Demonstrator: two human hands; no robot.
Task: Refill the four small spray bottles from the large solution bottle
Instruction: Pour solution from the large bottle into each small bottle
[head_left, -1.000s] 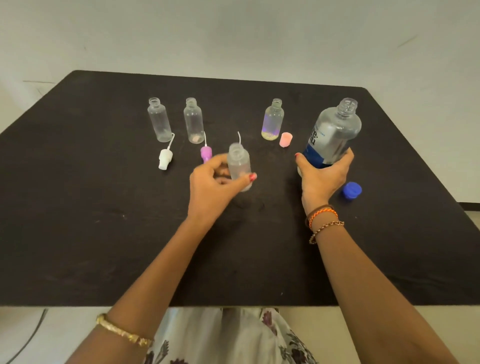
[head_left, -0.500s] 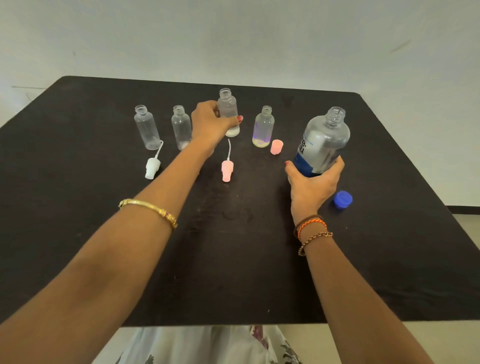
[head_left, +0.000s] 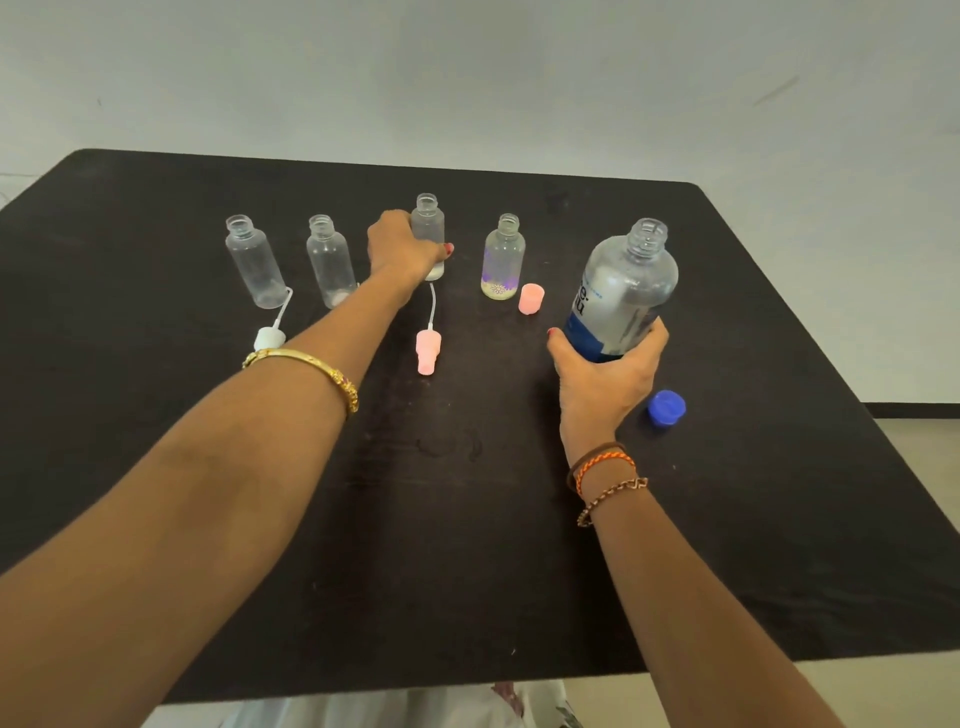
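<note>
Several small clear spray bottles stand uncapped in a row at the back of the black table (head_left: 156, 467). My left hand (head_left: 402, 249) grips the third bottle (head_left: 428, 221), upright in the row. The far-left bottle (head_left: 254, 265), the second bottle (head_left: 328, 260) and the purple-printed bottle (head_left: 503, 260) stand free. My right hand (head_left: 605, 379) grips the large solution bottle (head_left: 623, 291) near its base; it is open at the top and tilted slightly left. Its blue cap (head_left: 666, 408) lies beside that hand.
Spray heads lie in front of the row: a white one (head_left: 269, 335) partly behind my left wrist, a pink one (head_left: 428, 351) with its tube. A pink cap (head_left: 531, 299) stands by the printed bottle. A pale wall rises behind the table.
My left hand carried the small bottle from mid-table back into the row and holds it there. The large bottle stayed in my right hand.
</note>
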